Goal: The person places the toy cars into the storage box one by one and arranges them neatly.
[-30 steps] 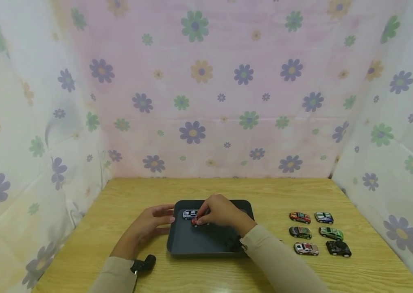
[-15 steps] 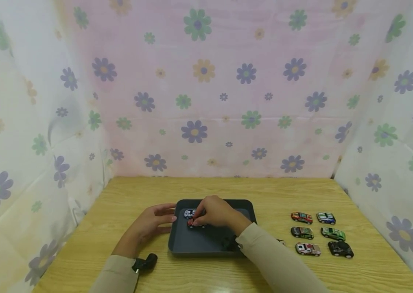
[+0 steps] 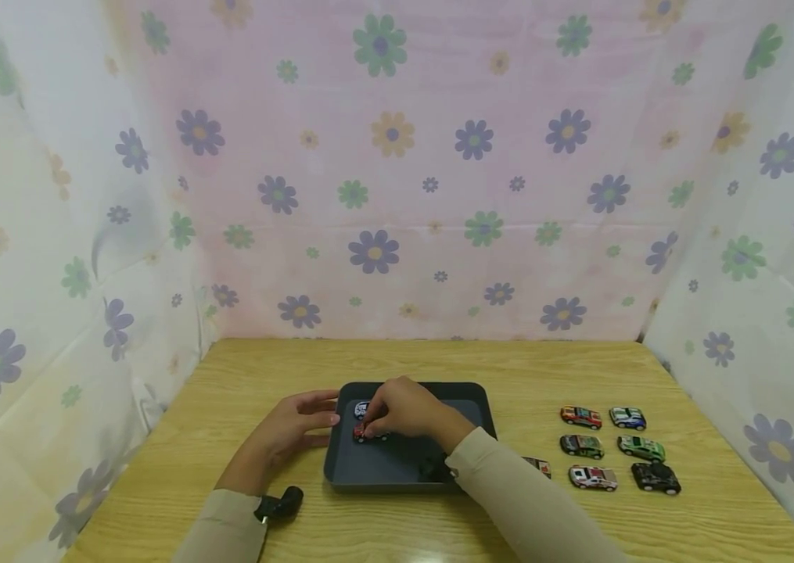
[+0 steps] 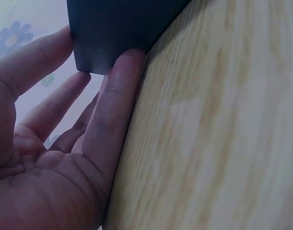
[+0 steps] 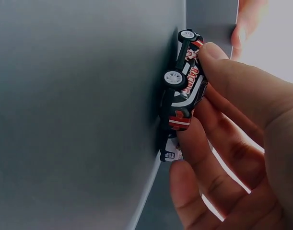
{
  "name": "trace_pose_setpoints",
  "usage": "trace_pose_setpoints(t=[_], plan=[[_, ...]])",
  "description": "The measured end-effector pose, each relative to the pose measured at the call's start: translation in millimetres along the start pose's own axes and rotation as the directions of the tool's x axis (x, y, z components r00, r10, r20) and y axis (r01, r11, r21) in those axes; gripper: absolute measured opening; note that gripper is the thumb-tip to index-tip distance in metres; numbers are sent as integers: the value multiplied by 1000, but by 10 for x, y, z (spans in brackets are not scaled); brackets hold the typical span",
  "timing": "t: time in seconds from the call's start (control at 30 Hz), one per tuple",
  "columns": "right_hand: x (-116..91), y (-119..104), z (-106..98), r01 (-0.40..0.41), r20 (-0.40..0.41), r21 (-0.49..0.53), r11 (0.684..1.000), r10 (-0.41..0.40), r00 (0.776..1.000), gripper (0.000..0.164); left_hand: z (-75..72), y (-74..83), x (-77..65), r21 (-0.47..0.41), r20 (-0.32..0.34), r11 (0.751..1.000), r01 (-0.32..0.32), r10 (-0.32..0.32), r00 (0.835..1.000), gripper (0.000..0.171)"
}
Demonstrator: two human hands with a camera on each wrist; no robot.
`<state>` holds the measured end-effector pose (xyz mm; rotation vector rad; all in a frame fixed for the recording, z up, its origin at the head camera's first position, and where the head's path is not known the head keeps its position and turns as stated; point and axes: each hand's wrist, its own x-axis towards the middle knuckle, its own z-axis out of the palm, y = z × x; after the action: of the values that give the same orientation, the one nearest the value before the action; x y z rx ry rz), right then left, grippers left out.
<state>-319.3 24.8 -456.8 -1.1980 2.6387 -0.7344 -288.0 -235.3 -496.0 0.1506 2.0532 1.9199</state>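
Head: seemingly red car (image 3: 359,432), partly hidden.

One dark tray (image 3: 386,471), one table (image 3: 277,366) beneath the tray, two toy cars (image 3: 359,431) inside the tray, seven more cars (image 3: 582,446) showing to the tray's right, one left hand (image 3: 287,430) at its left edge, one right hand (image 3: 407,407) over it

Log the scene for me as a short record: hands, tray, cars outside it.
Left hand: touches the tray's left wall
Right hand: holds a black-and-red toy car inside the tray
Tray: dark, on the wooden table; also contains a white-patterned car
Right of tray: six cars, two columns of three; another car, partly hidden by the right sleeve
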Motion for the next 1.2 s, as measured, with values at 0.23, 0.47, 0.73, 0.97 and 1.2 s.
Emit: trace_pose_setpoints(t=[0.23, 0.47, 0.73, 0.97, 1.2], plan=[[-7, -29, 10, -16, 4, 6, 1000, 16, 1000, 13, 2, 10, -20, 1, 18, 1000, -4, 4, 1000, 70], [-10, -13, 26, -33, -2, 39, 999, 33, 999, 17, 6, 23, -27, 0, 17, 1000, -6, 6, 1000, 70], [-13, -11, 21, -28, -1, 28, 999, 28, 1000, 16, 4, 18, -22, 3, 10, 1000, -1, 1, 1000, 70], [-56, -33, -79, -40, -9, 65, 997, 40, 999, 21, -6, 5, -9, 7, 12, 1000, 0, 0, 1000, 71], [-132, -57, -227, -14, -51, 69, 998, 17, 999, 27, 5, 5, 0, 10, -8, 1000, 11, -11, 1000, 69]])
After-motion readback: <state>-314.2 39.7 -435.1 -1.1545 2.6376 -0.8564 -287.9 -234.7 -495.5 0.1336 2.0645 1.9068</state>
